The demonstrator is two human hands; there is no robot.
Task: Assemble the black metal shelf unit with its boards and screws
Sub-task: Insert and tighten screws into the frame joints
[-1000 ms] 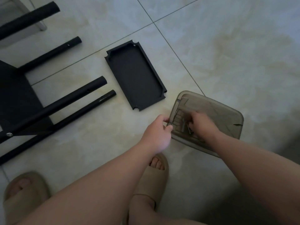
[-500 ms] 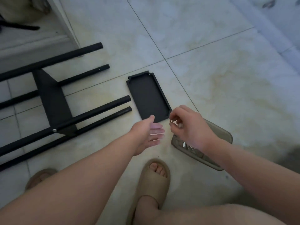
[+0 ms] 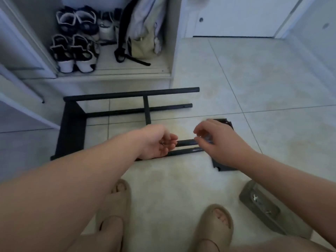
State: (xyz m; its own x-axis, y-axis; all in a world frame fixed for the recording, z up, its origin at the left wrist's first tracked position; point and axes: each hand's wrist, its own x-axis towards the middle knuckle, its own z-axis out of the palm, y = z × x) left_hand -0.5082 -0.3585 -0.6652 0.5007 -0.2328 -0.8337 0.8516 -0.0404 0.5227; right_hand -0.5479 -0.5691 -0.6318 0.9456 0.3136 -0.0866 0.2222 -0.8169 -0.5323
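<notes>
Your left hand (image 3: 156,144) lies palm up over the near tubes of the black frame (image 3: 72,124), which lies on the floor (image 3: 272,84). Its fingers (image 3: 171,140) curl loosely, and a small screw (image 3: 162,142) rests in the palm. Your right hand (image 3: 221,144) hangs just past the frame's near tube ends, with its fingertips drawn together. They are too blurred to tell whether they pinch anything. A black board (image 3: 226,168) lies under that hand, right of the frame. The tray (image 3: 245,192) of screws sits nearer you, right of the frame.
</notes>
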